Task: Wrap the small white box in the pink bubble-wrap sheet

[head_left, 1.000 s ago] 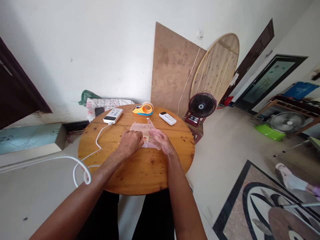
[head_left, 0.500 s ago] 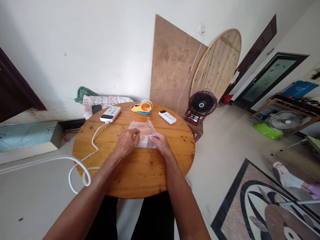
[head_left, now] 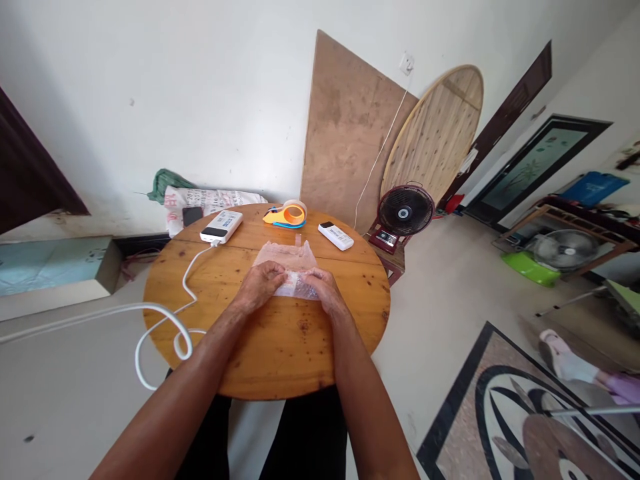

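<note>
A sheet of clear bubble wrap (head_left: 285,253) lies on the round wooden table (head_left: 280,360), its near part folded over into a whitish layer. My left hand (head_left: 261,285) pinches the left side of that fold, fingers curled. At the fold's right side, my right hand (head_left: 323,285) has its fingertips closed on the plastic. Whether anything lies inside the fold I cannot tell. A small strip of tape sticks up at the sheet's far edge. Beyond it stands an orange and blue tape dispenser (head_left: 287,215) with a roll in it.
A white power bank (head_left: 221,227) with a white cable (head_left: 187,280) plugged in sits at the back left. Another white device (head_left: 335,235) lies at the back right. A dark red fan (head_left: 405,212) stands on a stool beside the table. A person's foot (head_left: 555,350) shows at far right.
My left hand has come down onto the fold, and its fingers now grip the plastic. The right hand stays nearly in place on its side. The camera view has shifted slightly.
</note>
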Demonstrator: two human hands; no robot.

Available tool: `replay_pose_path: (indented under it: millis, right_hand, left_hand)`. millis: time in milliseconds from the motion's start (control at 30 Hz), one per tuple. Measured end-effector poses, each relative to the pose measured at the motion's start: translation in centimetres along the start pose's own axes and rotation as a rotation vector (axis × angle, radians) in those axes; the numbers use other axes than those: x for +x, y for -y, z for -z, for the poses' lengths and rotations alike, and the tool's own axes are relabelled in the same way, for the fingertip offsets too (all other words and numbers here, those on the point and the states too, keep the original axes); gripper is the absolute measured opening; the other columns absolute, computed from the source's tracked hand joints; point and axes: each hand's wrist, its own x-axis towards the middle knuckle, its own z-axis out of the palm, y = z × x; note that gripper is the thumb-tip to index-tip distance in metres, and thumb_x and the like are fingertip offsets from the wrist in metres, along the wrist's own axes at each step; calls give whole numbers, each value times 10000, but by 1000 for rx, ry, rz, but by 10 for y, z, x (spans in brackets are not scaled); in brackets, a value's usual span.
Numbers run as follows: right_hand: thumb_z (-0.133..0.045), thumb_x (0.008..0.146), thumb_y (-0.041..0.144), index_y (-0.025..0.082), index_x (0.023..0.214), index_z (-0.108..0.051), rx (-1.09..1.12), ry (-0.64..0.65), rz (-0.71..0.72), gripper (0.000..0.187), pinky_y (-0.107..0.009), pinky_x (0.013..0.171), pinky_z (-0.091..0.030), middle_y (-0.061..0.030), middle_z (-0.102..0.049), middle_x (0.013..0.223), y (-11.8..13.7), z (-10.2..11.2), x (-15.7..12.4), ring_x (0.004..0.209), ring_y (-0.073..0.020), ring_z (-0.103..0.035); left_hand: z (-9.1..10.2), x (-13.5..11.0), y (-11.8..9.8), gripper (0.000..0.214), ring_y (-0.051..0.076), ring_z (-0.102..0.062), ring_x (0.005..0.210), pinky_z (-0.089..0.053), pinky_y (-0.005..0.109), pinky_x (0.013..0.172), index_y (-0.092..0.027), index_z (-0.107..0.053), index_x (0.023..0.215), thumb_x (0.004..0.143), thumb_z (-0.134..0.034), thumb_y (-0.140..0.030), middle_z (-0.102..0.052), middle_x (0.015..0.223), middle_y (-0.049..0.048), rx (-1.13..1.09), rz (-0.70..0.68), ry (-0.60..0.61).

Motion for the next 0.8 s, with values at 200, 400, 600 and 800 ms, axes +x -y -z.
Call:
replay_pose_path:
  millis: [200,400,600,800]
  right_hand:
    - [-686,647,312,181,735,-695,14,16,7,158,-241,596,-418,18,-667,695,-2,-1,-1,603,-136,-561]
    - [-679,655,310,177,711,-686,5,24,47,144,-237,584,-395,25,-645,656,1,-3,-3,587,-126,-538]
    - [-680,655,339,165,706,-661,9,36,54,182,-225,575,-391,23,-623,646,5,-5,-6,581,-114,-519]
    - [-667,625,341,164,688,-610,-6,-22,-11,196,-211,533,-382,29,-591,620,-1,-8,-4,554,-105,-496]
  left_hand:
    - [-2,-4,6,225,127,-535,648,-416,228,611,-176,-619,758,734,-569,-394,-638,733,4,-94,-29,11]
    - [-1,-7,6,189,130,-559,717,-433,235,674,-180,-596,709,756,-543,-355,-653,804,16,-93,-74,9]
    - [-2,-7,8,182,121,-532,679,-419,226,641,-174,-578,704,768,-521,-335,-634,775,9,-109,-99,10]
    - [-3,-5,13,199,115,-488,607,-376,214,562,-177,-586,733,757,-526,-365,-603,699,-7,-60,-29,17]
